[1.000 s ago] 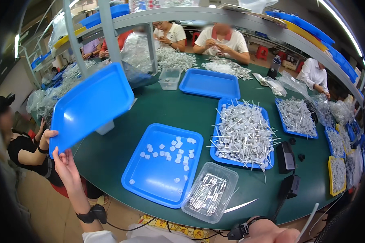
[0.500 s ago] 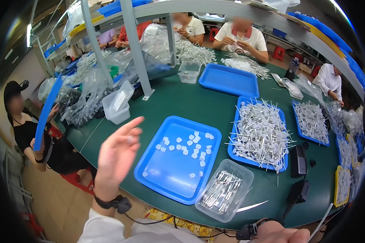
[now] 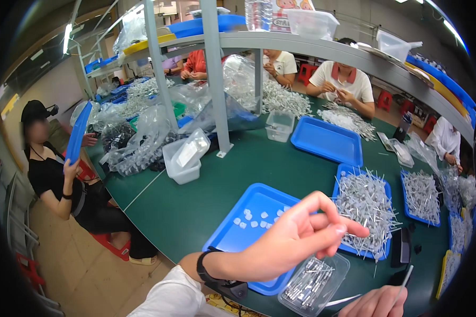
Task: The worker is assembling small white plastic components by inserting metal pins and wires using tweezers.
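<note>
My left hand point(image 3: 296, 240) reaches across the blue tray point(image 3: 227, 240) toward the heaped parts at the right. Its fingers are loosely bent and apart, and nothing shows in them. Several small whitish cube-shaped pieces point(image 3: 248, 215) lie in the tray, partly hidden by my arm. At the lower edge my right hand point(image 3: 373, 304) is closed around a thin whitish rod point(image 3: 406, 279), which sticks up past the fingers. Between my hands a clear plastic box point(image 3: 339, 274) holds slim metallic rods point(image 3: 309, 282).
A blue tray heaped with white-tipped rods point(image 3: 365, 203) stands at the right, another point(image 3: 420, 195) beyond it. Farther back are a bare blue tray point(image 3: 328, 141) and clear tubs point(image 3: 182, 168). A grey shelf post point(image 3: 215, 79) rises from the table. Co-workers sit around; one point(image 3: 53, 174) holds a blue tray.
My left hand has swung right and lower, from left of the blue tray to above its right side. My right hand has come further into view with the rod. The view has shifted.
</note>
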A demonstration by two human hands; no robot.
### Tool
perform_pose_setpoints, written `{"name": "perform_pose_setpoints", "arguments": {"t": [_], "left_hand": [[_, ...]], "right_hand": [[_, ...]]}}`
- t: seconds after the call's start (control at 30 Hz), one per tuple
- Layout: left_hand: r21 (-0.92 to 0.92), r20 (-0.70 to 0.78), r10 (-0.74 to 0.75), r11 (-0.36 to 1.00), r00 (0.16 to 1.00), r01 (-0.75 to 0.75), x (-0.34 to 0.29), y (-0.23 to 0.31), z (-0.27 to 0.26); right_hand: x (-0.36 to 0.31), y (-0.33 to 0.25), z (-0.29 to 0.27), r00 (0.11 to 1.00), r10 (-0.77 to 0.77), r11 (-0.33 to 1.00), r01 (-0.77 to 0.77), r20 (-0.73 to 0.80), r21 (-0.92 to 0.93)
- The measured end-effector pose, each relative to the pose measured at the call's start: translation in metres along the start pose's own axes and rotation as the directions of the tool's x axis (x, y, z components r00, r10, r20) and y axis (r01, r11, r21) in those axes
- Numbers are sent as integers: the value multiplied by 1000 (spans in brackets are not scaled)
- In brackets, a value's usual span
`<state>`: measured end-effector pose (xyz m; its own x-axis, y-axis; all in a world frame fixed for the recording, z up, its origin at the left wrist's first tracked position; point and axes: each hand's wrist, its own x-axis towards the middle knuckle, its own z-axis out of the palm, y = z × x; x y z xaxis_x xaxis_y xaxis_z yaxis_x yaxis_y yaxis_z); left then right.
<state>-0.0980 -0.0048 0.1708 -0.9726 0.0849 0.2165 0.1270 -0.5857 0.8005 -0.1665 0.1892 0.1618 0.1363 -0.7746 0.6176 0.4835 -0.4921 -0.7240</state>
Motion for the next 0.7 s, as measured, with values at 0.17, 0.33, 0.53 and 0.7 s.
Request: {"name": "perform_pose_setpoints", "arguments": {"t": [0.17,0.33,0.53,0.7], "left_hand": [[18,18,17,1000,1000,-17,1,-1,-15],[-10,64,29,1000,998,-28,1,5,-18],[47,71,96,994,993,-99,-5,5,-17],[-10,4,39,999,999,-39,-7,2,-4]], "right_hand": [[12,-22,-9,890,402,811,-455,-214,-368],[2,-6,-14,675,206,615,-653,-708,-442],[13,11,-12,474,-361,429,-680,-803,-594],[7,16,-13,663,-577,289,-381,-477,-878]]}}
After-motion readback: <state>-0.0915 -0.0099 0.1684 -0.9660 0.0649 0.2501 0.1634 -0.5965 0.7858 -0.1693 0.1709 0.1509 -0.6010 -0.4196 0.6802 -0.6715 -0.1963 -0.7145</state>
